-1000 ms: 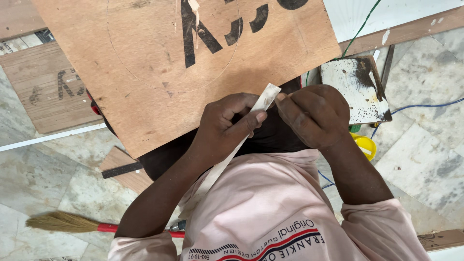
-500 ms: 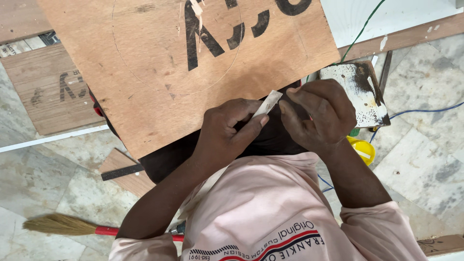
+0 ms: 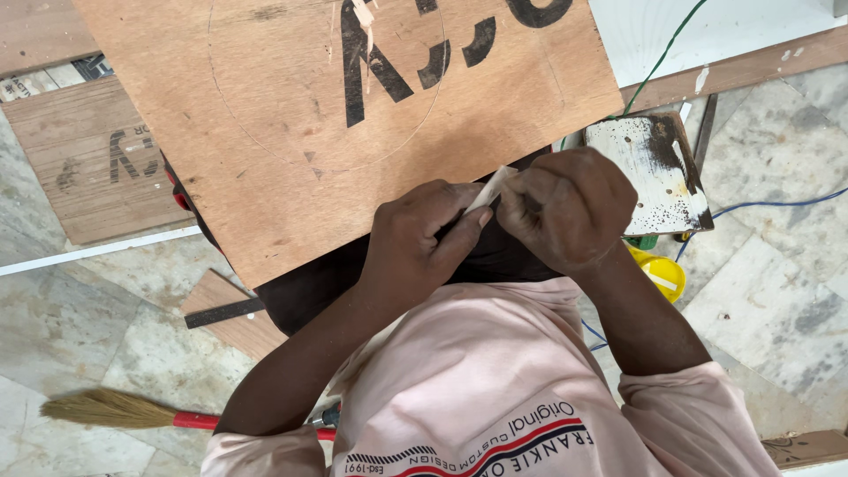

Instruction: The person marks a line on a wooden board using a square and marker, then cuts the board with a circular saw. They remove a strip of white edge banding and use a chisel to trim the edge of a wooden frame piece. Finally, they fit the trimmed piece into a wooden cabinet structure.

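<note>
My left hand (image 3: 424, 238) and my right hand (image 3: 565, 208) meet just below the near edge of a large plywood board (image 3: 291, 132) with black painted marks and a faint pencilled circle. Both hands pinch a small pale strip (image 3: 490, 188), thin and flat, that pokes up between the thumbs. Only its upper end shows; the rest is hidden by my fingers. A dark object lies under the board's near edge, behind my hands.
A second plywood piece (image 3: 97, 159) lies at the left. On the marble floor are a brush with a red handle (image 3: 132, 411), a small offcut (image 3: 234, 314), a stained metal plate (image 3: 649, 172), a yellow lid (image 3: 658, 274), and green and blue wires.
The pale strip has sunk further between my fingers, so less of it shows. My hands have closed in on each other slightly.
</note>
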